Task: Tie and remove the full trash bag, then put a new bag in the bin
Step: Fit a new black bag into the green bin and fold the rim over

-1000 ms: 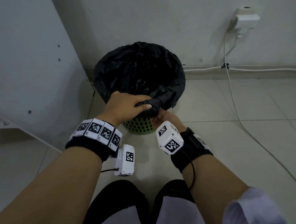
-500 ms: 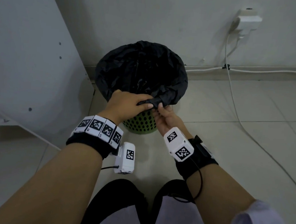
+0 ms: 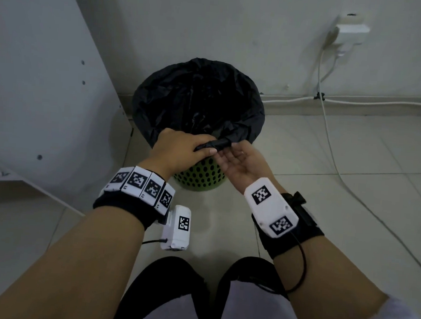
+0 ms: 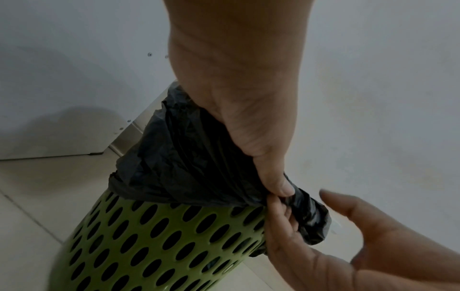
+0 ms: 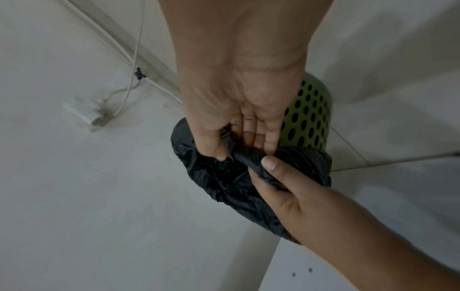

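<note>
Squatting at a green perforated bin (image 3: 199, 177) on the floor (image 3: 339, 193), lined with a black trash bag (image 3: 196, 101). Bag mouth open, rim folded down over the bin's top edge; inside too dark to read contents.

Left hand (image 3: 180, 151) palm down at the near rim of the bin. Thumb and fingers curled round a gathered, twisted bunch of bag rim (image 3: 216, 144). Left wrist view confirms: thumb (image 4: 278, 183) pressed on top of the bunch, fingers under it, twisted end (image 4: 308, 214) sticking out past the thumb.

Right hand (image 3: 241, 161) just beside the left, palm up, fingers loosely spread. Head view shows fingertips at the free end of the bunch. Right wrist view: thumb (image 5: 211, 141) on one side of the bag fold, fingers (image 5: 263, 135) on the other, touching the plastic (image 5: 231, 177); firm pinch or light touch, cannot tell.

Bag not lifted; seated in the bin, skirt draped over the green wall (image 4: 161, 236).

Beyond the hands: wall with a white plug (image 3: 349, 32) and cable (image 3: 330, 142) running down across the floor tiles to the right of the right hand. White panel (image 3: 47, 85) with screw holes left of the left hand. Marker-tagged bands on both wrists.
</note>
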The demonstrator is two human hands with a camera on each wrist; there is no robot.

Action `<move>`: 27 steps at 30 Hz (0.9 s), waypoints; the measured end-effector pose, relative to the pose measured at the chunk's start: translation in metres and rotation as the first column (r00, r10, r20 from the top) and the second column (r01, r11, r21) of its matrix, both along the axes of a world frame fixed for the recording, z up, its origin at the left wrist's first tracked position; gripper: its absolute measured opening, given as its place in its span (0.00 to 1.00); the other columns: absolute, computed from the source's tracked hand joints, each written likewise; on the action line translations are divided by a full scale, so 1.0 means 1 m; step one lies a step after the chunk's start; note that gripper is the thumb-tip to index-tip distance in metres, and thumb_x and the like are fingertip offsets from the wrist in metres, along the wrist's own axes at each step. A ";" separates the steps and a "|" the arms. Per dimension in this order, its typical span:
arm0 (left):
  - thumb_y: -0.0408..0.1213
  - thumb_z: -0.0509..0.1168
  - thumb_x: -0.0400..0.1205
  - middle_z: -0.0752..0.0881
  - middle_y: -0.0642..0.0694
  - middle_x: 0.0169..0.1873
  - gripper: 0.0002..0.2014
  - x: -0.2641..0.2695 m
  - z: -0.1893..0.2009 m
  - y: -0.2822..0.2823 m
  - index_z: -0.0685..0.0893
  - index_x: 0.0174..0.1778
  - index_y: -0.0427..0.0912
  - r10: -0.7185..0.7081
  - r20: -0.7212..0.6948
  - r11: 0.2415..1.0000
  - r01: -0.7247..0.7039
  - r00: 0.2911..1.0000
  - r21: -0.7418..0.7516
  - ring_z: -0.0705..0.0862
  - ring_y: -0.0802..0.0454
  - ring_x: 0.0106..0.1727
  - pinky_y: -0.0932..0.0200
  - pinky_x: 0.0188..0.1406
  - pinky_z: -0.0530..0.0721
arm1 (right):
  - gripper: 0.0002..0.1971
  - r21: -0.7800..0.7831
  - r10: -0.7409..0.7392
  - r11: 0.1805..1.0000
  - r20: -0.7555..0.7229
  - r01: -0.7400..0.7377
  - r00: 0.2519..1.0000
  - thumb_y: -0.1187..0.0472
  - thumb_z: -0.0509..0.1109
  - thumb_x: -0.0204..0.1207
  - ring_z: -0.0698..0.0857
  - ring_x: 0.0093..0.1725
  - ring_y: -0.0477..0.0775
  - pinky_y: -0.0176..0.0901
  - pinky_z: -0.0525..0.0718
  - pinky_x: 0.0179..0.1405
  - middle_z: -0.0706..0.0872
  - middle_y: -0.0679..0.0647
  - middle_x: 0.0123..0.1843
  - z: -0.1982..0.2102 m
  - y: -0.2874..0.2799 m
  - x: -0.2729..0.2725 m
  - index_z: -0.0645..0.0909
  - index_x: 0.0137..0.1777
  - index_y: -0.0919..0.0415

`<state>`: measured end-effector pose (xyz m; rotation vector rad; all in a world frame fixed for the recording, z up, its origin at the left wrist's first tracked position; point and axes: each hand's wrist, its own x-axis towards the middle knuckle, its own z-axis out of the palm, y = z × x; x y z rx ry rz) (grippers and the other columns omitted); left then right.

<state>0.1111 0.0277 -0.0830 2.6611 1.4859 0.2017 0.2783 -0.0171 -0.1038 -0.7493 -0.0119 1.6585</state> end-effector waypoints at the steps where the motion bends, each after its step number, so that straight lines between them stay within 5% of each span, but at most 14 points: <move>1: 0.64 0.51 0.83 0.90 0.55 0.46 0.21 0.000 -0.001 -0.001 0.73 0.71 0.71 -0.001 -0.008 1.000 0.001 1.000 0.017 0.85 0.51 0.53 0.53 0.57 0.69 | 0.04 0.010 0.019 1.000 0.029 -0.019 0.999 0.67 0.66 0.79 0.87 0.49 0.59 0.54 0.87 0.57 0.86 0.63 0.46 0.001 0.001 0.000 0.80 0.49 0.69; 3: 0.65 0.51 0.83 0.90 0.55 0.47 0.22 0.000 -0.002 -0.002 0.74 0.71 0.70 -0.013 -0.004 0.999 0.013 1.000 0.037 0.85 0.51 0.53 0.55 0.57 0.66 | 0.07 0.037 0.068 0.997 0.140 -0.074 0.988 0.62 0.68 0.80 0.88 0.49 0.56 0.49 0.88 0.56 0.87 0.61 0.48 -0.001 0.004 -0.001 0.81 0.52 0.66; 6: 0.70 0.45 0.80 0.87 0.57 0.55 0.28 -0.003 -0.003 -0.001 0.76 0.71 0.68 -0.052 0.034 0.998 0.050 0.998 0.039 0.79 0.51 0.64 0.46 0.79 0.49 | 0.06 0.066 0.071 0.994 0.234 -0.089 0.970 0.62 0.66 0.82 0.89 0.42 0.54 0.45 0.89 0.48 0.89 0.59 0.42 -0.002 0.011 -0.002 0.81 0.52 0.66; 8: 0.62 0.47 0.83 0.79 0.52 0.66 0.25 -0.009 -0.007 0.000 0.78 0.70 0.63 -0.017 0.215 0.993 -0.010 0.976 0.120 0.71 0.48 0.72 0.36 0.81 0.38 | 0.07 0.068 0.051 0.995 0.235 -0.069 0.971 0.64 0.66 0.82 0.87 0.44 0.57 0.47 0.89 0.48 0.87 0.61 0.45 -0.001 0.014 0.001 0.80 0.54 0.67; 9: 0.53 0.52 0.84 0.75 0.48 0.68 0.20 -0.014 -0.009 -0.002 0.80 0.68 0.56 0.036 0.378 0.976 -0.114 0.925 0.187 0.70 0.46 0.73 0.33 0.82 0.45 | 0.07 0.071 0.051 0.995 0.228 -0.069 0.972 0.64 0.66 0.81 0.87 0.46 0.58 0.49 0.89 0.50 0.87 0.62 0.46 0.000 0.016 0.001 0.80 0.54 0.68; 12: 0.29 0.60 0.77 0.74 0.34 0.58 0.12 -0.030 -0.021 -0.020 0.77 0.55 0.33 0.269 0.753 0.799 -0.576 0.601 0.174 0.73 0.42 0.58 0.47 0.66 0.71 | 0.07 0.086 0.062 0.993 0.228 -0.084 0.972 0.65 0.67 0.80 0.86 0.53 0.62 0.55 0.87 0.55 0.87 0.65 0.50 0.000 0.016 -0.001 0.80 0.55 0.69; 14: 0.26 0.58 0.79 0.76 0.38 0.49 0.08 -0.034 -0.027 -0.032 0.72 0.53 0.32 0.490 0.817 0.728 -0.658 0.304 -0.192 0.75 0.48 0.45 0.52 0.50 0.73 | 0.08 0.082 0.076 0.992 0.243 -0.098 0.967 0.65 0.68 0.80 0.85 0.57 0.64 0.55 0.87 0.56 0.86 0.66 0.53 0.000 0.017 -0.004 0.80 0.56 0.69; 16: 0.34 0.57 0.86 0.80 0.42 0.47 0.08 -0.027 -0.031 -0.036 0.70 0.60 0.37 0.730 0.682 0.655 -0.255 -0.029 -0.712 0.82 0.51 0.41 0.54 0.44 0.81 | 0.09 0.078 0.082 0.991 0.252 -0.105 0.964 0.65 0.68 0.80 0.85 0.58 0.64 0.55 0.88 0.56 0.86 0.66 0.54 0.001 0.017 -0.006 0.80 0.57 0.69; 17: 0.39 0.57 0.88 0.83 0.40 0.52 0.12 -0.025 -0.035 -0.034 0.70 0.65 0.38 0.805 0.578 0.585 0.018 -0.136 -0.811 0.86 0.47 0.46 0.54 0.48 0.84 | 0.09 0.075 0.083 0.992 0.256 -0.106 0.963 0.65 0.68 0.80 0.85 0.57 0.64 0.54 0.88 0.55 0.86 0.66 0.54 0.002 0.017 -0.007 0.80 0.57 0.69; 19: 0.42 0.58 0.88 0.84 0.36 0.61 0.17 -0.020 -0.039 -0.028 0.73 0.71 0.38 0.852 0.447 0.517 0.302 -0.273 -0.801 0.86 0.40 0.59 0.49 0.60 0.85 | 0.10 0.063 0.081 0.993 0.272 -0.102 0.959 0.65 0.69 0.79 0.86 0.54 0.63 0.54 0.88 0.54 0.87 0.66 0.53 0.004 0.017 -0.008 0.80 0.57 0.70; 21: 0.35 0.62 0.86 0.84 0.36 0.61 0.17 -0.017 -0.040 -0.021 0.77 0.70 0.34 0.831 0.360 0.516 0.347 -0.424 -0.783 0.84 0.41 0.62 0.50 0.60 0.86 | 0.14 0.050 0.077 0.994 0.286 -0.095 0.955 0.65 0.70 0.79 0.86 0.54 0.63 0.53 0.89 0.53 0.86 0.67 0.54 0.005 0.016 -0.009 0.79 0.61 0.71; 23: 0.29 0.66 0.83 0.83 0.39 0.58 0.17 -0.016 -0.041 -0.016 0.78 0.68 0.29 0.804 0.287 0.502 0.334 -0.521 -0.798 0.84 0.47 0.54 0.58 0.46 0.90 | 0.18 0.041 0.072 0.995 0.301 -0.089 0.951 0.65 0.70 0.79 0.86 0.55 0.64 0.52 0.90 0.50 0.85 0.69 0.58 0.005 0.016 -0.008 0.77 0.65 0.73; 25: 0.27 0.67 0.82 0.83 0.40 0.52 0.12 -0.017 -0.040 -0.013 0.80 0.61 0.28 0.795 0.243 0.480 0.332 -0.556 -0.812 0.83 0.51 0.45 0.64 0.32 0.88 | 0.18 0.042 0.069 0.995 0.309 -0.085 0.949 0.65 0.70 0.78 0.86 0.57 0.65 0.51 0.90 0.49 0.84 0.70 0.61 0.006 0.016 -0.008 0.76 0.66 0.73; 27: 0.27 0.66 0.82 0.85 0.42 0.41 0.03 -0.019 -0.041 -0.012 0.82 0.49 0.32 0.804 0.230 0.459 0.326 -0.548 -0.827 0.82 0.54 0.39 0.66 0.28 0.87 | 0.20 0.046 0.064 0.996 0.305 -0.082 0.950 0.65 0.70 0.78 0.86 0.58 0.66 0.51 0.90 0.49 0.84 0.70 0.63 0.006 0.016 -0.008 0.76 0.68 0.73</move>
